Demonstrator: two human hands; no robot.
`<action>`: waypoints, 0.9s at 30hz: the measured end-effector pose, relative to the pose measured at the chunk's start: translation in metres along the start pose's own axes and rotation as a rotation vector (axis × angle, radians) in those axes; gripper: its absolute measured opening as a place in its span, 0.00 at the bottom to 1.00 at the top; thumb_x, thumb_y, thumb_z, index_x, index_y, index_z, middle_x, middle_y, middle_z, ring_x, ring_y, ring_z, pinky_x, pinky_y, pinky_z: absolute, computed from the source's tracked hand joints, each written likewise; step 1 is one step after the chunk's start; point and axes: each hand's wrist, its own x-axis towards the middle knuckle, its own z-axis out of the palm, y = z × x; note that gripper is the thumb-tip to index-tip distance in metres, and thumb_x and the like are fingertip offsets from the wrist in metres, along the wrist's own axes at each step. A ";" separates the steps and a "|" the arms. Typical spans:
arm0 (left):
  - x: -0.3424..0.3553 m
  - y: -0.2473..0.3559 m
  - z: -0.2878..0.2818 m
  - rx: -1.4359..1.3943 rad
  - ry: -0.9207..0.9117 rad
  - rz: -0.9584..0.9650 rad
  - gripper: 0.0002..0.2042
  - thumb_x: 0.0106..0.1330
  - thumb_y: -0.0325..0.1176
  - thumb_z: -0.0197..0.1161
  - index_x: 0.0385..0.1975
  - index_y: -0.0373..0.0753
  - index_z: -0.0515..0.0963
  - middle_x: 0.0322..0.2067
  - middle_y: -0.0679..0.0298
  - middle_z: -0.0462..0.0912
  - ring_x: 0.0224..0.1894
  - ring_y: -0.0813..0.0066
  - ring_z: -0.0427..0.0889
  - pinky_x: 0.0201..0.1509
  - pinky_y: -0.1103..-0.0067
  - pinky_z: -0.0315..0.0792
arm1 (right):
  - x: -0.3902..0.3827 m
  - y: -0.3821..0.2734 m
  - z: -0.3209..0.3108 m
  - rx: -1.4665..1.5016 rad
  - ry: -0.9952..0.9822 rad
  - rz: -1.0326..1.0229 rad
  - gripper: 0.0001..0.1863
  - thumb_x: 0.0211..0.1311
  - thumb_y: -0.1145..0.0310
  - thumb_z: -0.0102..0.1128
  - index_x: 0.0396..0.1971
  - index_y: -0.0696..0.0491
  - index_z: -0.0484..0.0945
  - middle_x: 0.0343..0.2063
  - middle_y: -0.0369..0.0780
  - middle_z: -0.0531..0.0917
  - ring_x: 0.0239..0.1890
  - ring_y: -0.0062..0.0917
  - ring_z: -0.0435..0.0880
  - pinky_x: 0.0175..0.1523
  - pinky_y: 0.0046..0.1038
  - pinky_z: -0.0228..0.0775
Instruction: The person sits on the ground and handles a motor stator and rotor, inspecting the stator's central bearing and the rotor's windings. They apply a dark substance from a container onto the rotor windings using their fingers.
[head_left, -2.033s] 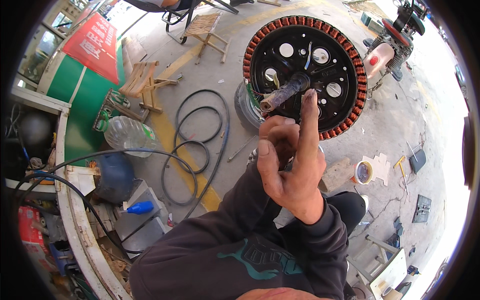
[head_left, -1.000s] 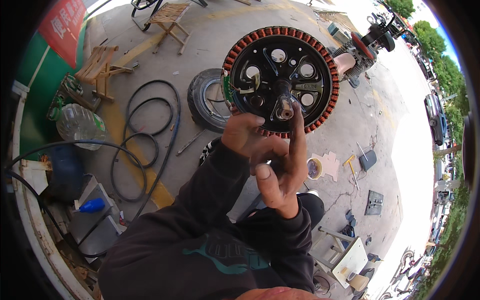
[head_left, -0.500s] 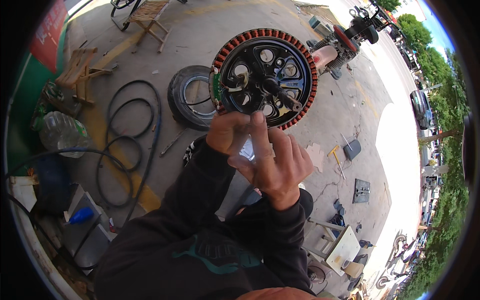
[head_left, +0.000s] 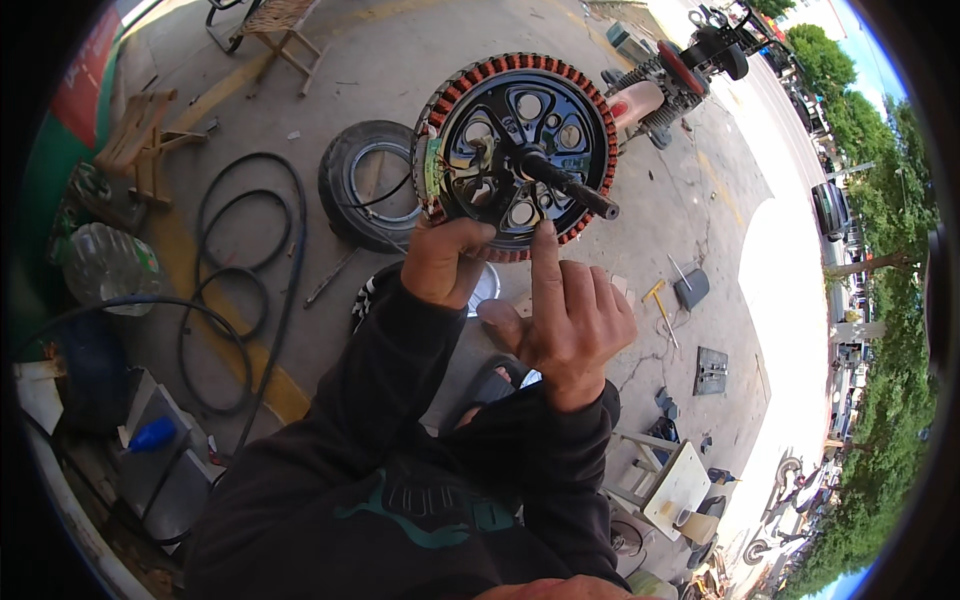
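A hub motor stator (head_left: 468,118) with copper-red windings round its rim, a black spoked centre and a protruding axle shaft (head_left: 572,188) is held up in front of me. My left hand (head_left: 442,265) grips its lower left edge, the thumb lying over the front face and the other fingers hidden behind. Close to that thumb, a green circuit board (head_left: 433,168) with wires sits on the rim. My right hand (head_left: 572,322) holds nothing; its index finger points up at the stator's lower edge, the other fingers loosely bent. Whether the fingertip touches cannot be made out.
Behind the stator a tyred wheel (head_left: 345,185) lies on the concrete. A black hose (head_left: 300,265) coils at left, near a clear plastic jug (head_left: 112,268) and wooden stools (head_left: 140,130). A yellow-handled tool (head_left: 660,305) and a small table (head_left: 680,490) are at right.
The stator has turned a little and shifted slightly left, with my left hand on it. My right hand has moved away from the left, its index finger now extended alone.
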 end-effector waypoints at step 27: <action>0.001 -0.006 -0.015 -0.094 0.009 -0.051 0.21 0.55 0.14 0.52 0.50 0.31 0.77 0.45 0.56 0.84 0.49 0.64 0.84 0.53 0.68 0.80 | 0.002 0.003 -0.010 1.466 -0.264 0.750 0.57 0.60 0.18 0.24 0.76 0.50 0.46 0.21 0.36 0.73 0.18 0.17 0.67 0.22 0.19 0.54</action>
